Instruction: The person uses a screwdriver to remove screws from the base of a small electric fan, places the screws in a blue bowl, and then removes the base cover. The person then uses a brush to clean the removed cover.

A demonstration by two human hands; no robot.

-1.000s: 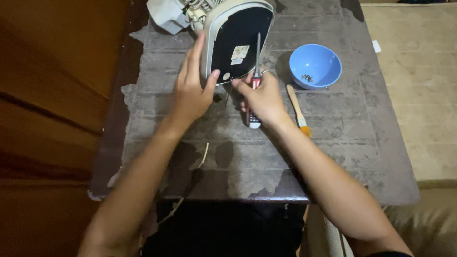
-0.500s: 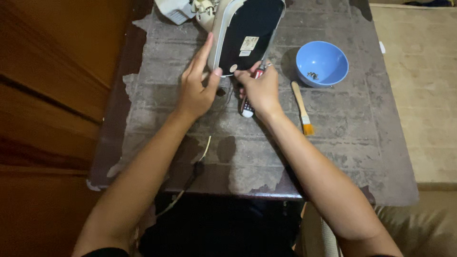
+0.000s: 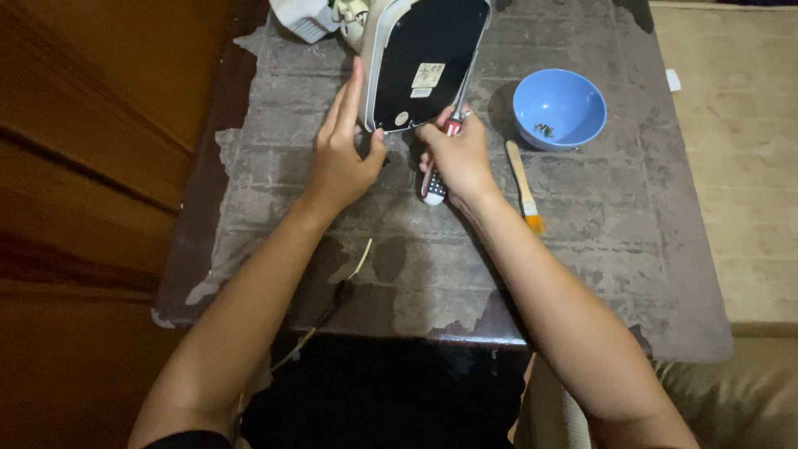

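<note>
A white appliance base with a black underside (image 3: 424, 58) stands tilted on edge at the far side of the worn table (image 3: 598, 224). My left hand (image 3: 342, 158) braces its left rim, fingers flat against the edge and thumb at the lower corner. My right hand (image 3: 457, 158) grips a screwdriver (image 3: 432, 187) with a red, black and white handle. Its shaft runs up along the right side of the black underside; the tip is hard to make out.
A blue bowl (image 3: 559, 106) with several small screws stands to the right. A small wooden-handled paintbrush (image 3: 522, 179) lies beside my right hand. A white fan part (image 3: 307, 17) sits at the far edge. A dark cord (image 3: 332, 303) trails off the near edge.
The appliance base has tipped a little more upright and my left thumb has slid off its underside to the corner. My right hand with the screwdriver has barely shifted.
</note>
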